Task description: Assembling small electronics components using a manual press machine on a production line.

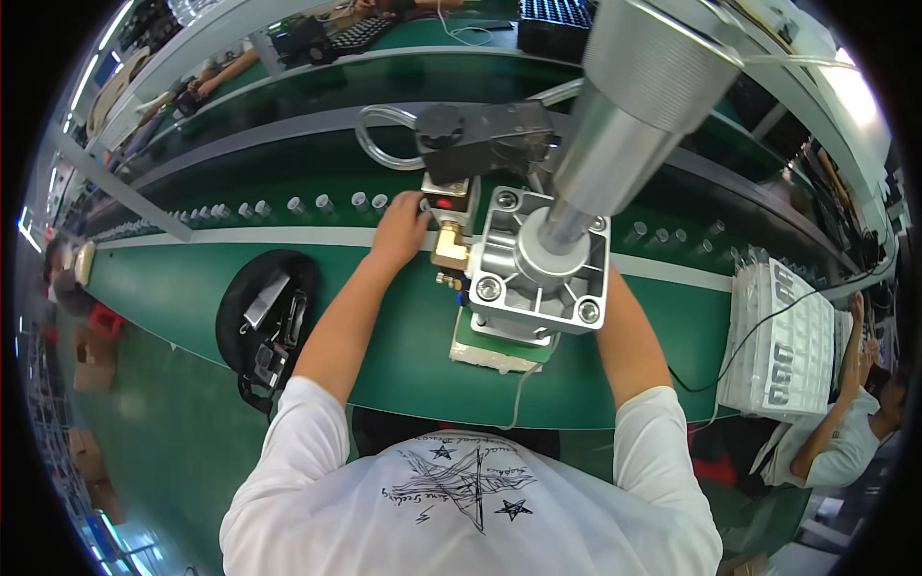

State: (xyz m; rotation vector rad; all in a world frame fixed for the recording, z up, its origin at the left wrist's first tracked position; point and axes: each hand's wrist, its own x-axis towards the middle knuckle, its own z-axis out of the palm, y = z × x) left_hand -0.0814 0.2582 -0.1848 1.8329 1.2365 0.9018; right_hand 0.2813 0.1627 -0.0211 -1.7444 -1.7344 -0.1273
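Silver metal cylindrical press: foremost. Left of press: left hand, near small whitish cylindrical cups. Right hand: hidden behind press. Finger opening, both hands: cannot be determined.

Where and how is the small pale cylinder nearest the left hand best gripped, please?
Probably pinch the small pale cylinder by its side, coming from the right: it is round, a similar cylinder stands close on its left, and the left hand is on its right.

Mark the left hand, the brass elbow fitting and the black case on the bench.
Left hand [399, 231]: head view, back of the hand.
Brass elbow fitting [448, 248]: head view, its body.
Black case [232, 315]: head view, its left rim.
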